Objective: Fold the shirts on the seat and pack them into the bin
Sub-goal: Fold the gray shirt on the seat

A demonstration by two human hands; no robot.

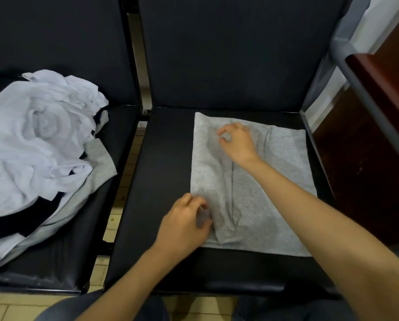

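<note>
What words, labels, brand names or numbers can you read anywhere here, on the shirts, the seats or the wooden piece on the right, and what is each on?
No readable text anywhere in this view.
Grey shirt: plain, no print or tag showing.
Pile of shirts: no print visible.
Black seat: no label.
Wooden furniture: no marking.

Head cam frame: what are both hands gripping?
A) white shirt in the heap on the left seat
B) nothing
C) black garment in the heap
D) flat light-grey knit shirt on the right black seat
D: the left hand pinches the light-grey knit shirt at its near-left edge, and the right hand pinches it near its far end.
</note>
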